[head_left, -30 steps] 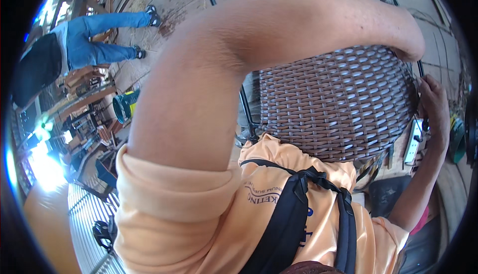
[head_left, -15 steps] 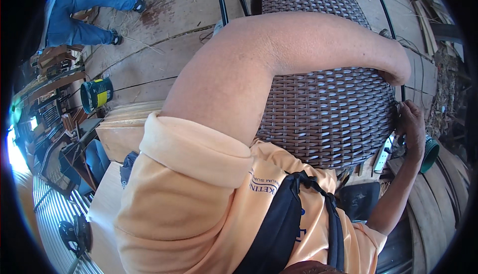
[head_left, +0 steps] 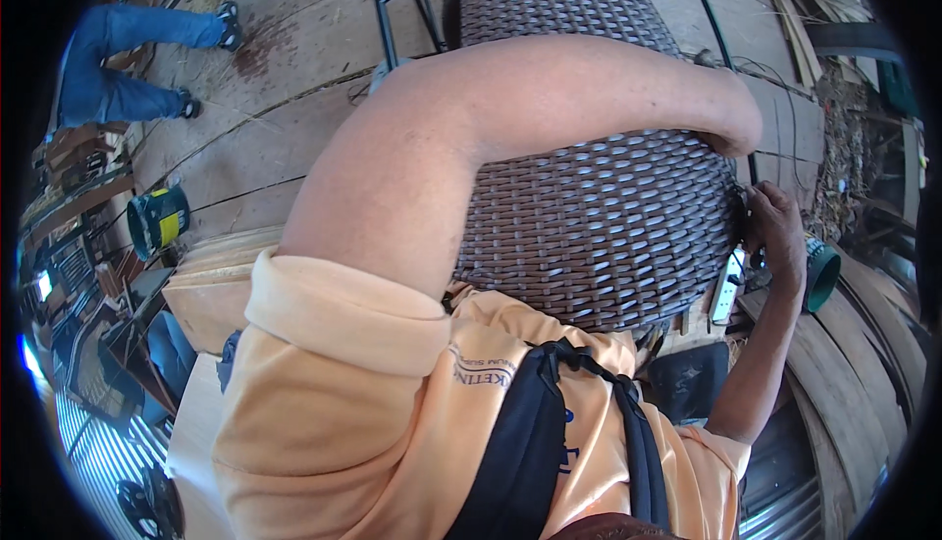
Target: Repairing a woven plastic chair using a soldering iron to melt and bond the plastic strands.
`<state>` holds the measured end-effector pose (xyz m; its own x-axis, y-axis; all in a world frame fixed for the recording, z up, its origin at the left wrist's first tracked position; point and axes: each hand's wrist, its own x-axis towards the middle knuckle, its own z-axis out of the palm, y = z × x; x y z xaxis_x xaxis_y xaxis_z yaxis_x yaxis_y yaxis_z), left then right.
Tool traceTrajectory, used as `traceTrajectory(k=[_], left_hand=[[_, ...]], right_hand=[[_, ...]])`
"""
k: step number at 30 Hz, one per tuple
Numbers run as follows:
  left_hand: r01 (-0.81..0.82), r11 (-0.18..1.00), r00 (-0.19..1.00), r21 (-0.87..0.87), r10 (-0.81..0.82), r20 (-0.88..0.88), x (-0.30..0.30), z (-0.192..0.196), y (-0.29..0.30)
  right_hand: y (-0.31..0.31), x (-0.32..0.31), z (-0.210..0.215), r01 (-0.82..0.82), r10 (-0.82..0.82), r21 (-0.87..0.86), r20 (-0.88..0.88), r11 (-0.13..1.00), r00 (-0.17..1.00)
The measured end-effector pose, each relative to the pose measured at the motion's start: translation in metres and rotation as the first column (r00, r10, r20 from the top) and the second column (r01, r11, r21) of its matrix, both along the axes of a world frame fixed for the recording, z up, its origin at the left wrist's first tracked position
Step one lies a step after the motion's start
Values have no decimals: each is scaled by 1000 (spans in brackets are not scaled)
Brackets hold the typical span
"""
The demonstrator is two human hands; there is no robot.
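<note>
Just left of both hands, the brown wicker panel.

Wd flr, corrug. metal, stacked bds

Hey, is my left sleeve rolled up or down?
Rolled up: the peach left sleeve has a thick, folded-back cuff, with the elbow bare.

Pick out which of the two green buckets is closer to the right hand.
The right-side bucket, next to the wrist of the right hand. The left-side bucket, across the picture, shows yellow patches; none show on the right-side one.
</note>
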<state>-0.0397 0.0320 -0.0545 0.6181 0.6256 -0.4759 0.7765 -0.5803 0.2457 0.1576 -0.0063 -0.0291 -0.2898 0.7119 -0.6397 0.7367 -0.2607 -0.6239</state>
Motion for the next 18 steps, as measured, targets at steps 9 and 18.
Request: traceTrajectory(k=[9, 18], left_hand=[[-80, 997, 988, 7, 79, 133, -16, 27, -17], [-101, 995, 991, -5, 101, 86, -17, 25, -15]], right_hand=[[0, -2, 3, 16, -17, 5, 42, 1000, 999], [2, -1, 3, -10, 10, -13, 5, 1000, 1000]])
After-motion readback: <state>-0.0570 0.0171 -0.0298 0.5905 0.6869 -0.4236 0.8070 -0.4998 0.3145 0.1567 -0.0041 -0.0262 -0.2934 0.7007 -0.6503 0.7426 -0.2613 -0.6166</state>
